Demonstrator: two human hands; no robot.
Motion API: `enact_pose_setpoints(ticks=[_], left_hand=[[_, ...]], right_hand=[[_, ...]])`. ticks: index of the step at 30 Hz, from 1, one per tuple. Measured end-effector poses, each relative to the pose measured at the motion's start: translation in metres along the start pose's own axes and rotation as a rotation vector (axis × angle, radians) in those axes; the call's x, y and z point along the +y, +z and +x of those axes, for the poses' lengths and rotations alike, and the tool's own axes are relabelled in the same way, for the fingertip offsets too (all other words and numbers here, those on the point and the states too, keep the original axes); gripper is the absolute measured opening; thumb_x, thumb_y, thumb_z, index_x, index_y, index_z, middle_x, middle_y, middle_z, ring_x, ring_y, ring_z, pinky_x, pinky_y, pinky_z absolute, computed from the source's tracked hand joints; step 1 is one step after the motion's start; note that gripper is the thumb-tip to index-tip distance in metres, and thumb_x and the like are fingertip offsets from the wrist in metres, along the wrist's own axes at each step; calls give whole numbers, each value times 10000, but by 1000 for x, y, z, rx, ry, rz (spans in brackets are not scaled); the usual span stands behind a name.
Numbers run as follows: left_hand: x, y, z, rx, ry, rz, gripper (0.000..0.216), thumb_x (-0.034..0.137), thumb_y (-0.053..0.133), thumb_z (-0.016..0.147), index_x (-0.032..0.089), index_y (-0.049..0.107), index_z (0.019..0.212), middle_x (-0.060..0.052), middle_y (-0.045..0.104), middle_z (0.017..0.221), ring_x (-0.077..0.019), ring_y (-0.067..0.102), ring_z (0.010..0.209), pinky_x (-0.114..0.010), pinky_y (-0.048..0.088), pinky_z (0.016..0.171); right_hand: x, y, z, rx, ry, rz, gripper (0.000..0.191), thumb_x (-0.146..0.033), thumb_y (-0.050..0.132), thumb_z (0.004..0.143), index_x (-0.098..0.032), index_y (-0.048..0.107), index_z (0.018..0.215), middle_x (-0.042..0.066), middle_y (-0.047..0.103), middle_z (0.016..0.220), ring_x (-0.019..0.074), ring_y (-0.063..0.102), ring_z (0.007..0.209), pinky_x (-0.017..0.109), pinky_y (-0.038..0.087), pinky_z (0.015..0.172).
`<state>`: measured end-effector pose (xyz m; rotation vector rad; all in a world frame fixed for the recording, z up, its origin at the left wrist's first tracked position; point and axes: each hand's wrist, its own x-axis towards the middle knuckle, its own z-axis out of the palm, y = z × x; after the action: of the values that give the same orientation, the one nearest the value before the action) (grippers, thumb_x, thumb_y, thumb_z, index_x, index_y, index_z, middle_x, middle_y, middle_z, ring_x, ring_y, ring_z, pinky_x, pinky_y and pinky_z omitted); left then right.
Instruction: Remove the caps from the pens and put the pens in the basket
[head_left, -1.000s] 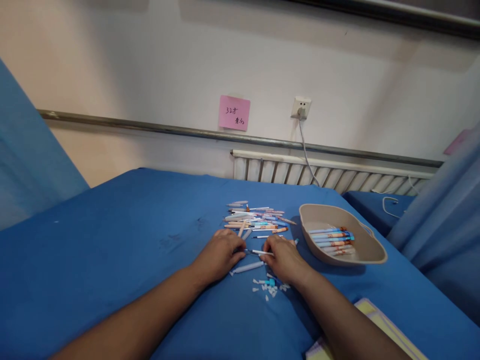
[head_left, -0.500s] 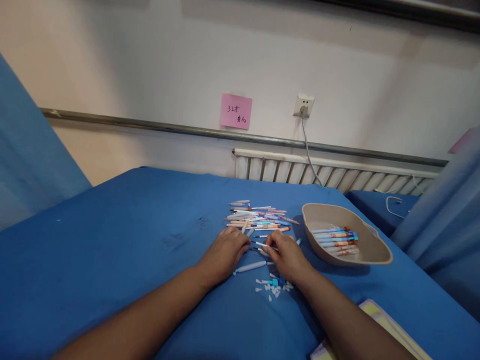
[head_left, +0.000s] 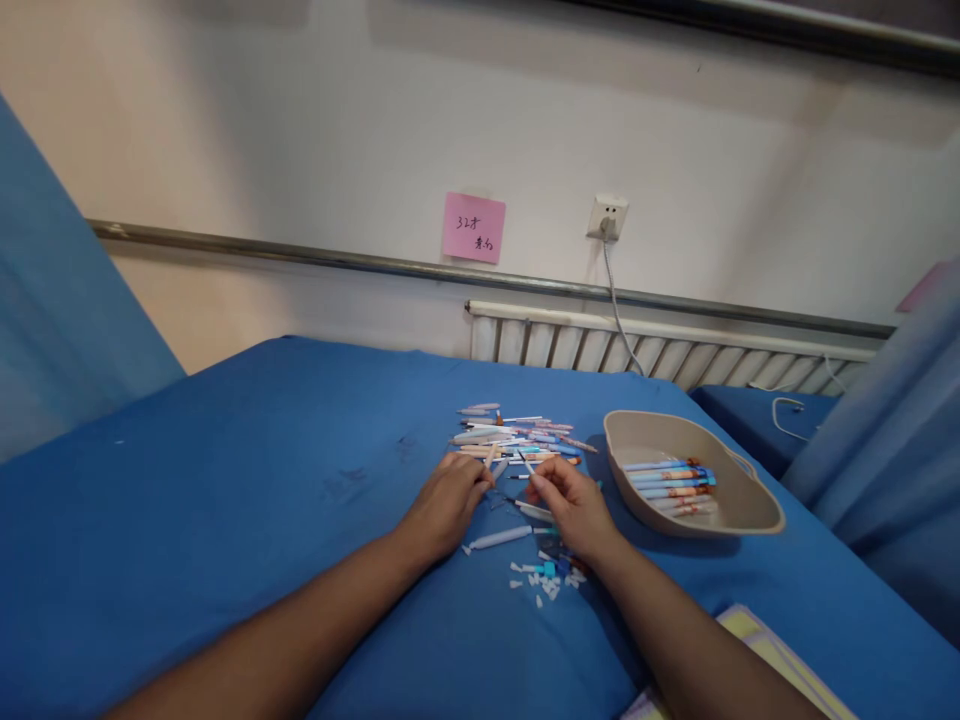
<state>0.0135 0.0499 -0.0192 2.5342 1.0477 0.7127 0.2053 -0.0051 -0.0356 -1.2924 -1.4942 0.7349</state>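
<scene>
Both my hands rest on a blue cloth [head_left: 247,500] just in front of a heap of loose pens and pen parts [head_left: 510,438]. My right hand [head_left: 574,505] is lifted a little, its thumb and fingers pinched on a thin white pen refill that points up and to the left. My left hand [head_left: 444,505] lies knuckles up with its fingers curled at the edge of the heap; what they hold is hidden. A white pen barrel [head_left: 499,537] lies between the hands. Small white and blue caps [head_left: 546,578] are scattered just below.
A beige oval tray [head_left: 739,520] with several assembled pens [head_left: 667,482] stands to the right. A yellow notebook [head_left: 772,660] lies at the lower right. Behind are a wall with a pink note [head_left: 472,227], a socket with a cable [head_left: 606,218] and a radiator [head_left: 660,345].
My right hand has risen off the cloth and tilted the thin refill upward. My left hand has shifted slightly toward the heap.
</scene>
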Motion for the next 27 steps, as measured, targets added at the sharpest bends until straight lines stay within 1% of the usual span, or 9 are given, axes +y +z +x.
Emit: enact_pose_setpoints(ticks=[2,5,7,9,12,14,18,22,27], left_hand=[[1,0,0,-39,15,13,147,218,452,873,191,588,823,-35,594,844,-204,501,881,-316,388,794],[2,-2,1,-67,18,3,140,232,471,862,192,598,816,-36,602,836,-206,508,876,-315,386,793],[2,-2,1,-28,-7,-47,156,250,458,869,191,596,825,-38,609,858,-203,513,883,-314,389,802],[2,-3,2,25,-49,-128,168,268,445,872,187,586,832,-34,613,872,-193,522,871,-312,397,804],[1,-3,4,67,-129,-276,163,283,448,857,179,570,833,-21,609,847,-177,537,818,-299,420,765],[0,-3,5,83,-172,-364,162,295,457,843,173,562,833,-13,598,819,-170,541,786,-285,430,732],[-4,-1,7,97,-201,-452,169,318,479,824,167,555,828,-4,576,782,-159,533,747,-266,428,695],[-7,2,7,113,-210,-486,171,326,495,814,166,555,810,0,571,762,-152,526,729,-261,427,683],[-3,0,7,114,-190,-490,164,311,494,812,161,560,807,-2,578,775,-152,527,738,-269,428,700]], right_hand=[[3,2,2,10,41,171,203,-401,486,835,-206,508,786,15,635,726,165,621,685,284,473,662],[3,2,4,57,54,276,218,-423,513,815,-206,499,812,17,634,742,165,626,656,292,486,648],[-1,-1,3,103,17,210,206,-408,499,826,-202,510,834,7,618,721,148,601,612,269,471,609],[-6,-5,1,123,-65,32,178,-365,490,837,-197,547,821,5,610,718,140,579,626,252,446,615],[-13,-10,-3,71,-179,-246,156,-291,498,837,-199,605,770,10,614,731,144,565,701,245,413,662],[-14,-10,-4,28,-193,-339,149,-261,500,837,-207,620,770,6,619,736,144,562,716,240,401,665],[-9,-9,-4,8,-166,-394,133,-238,506,834,-213,624,778,-5,626,749,135,565,713,231,395,650],[-8,-9,-4,2,-156,-402,127,-234,509,830,-216,624,780,-8,629,749,136,569,723,232,398,660],[-11,-10,-5,-7,-156,-392,138,-230,497,839,-209,617,773,-1,621,741,142,566,722,236,395,663]])
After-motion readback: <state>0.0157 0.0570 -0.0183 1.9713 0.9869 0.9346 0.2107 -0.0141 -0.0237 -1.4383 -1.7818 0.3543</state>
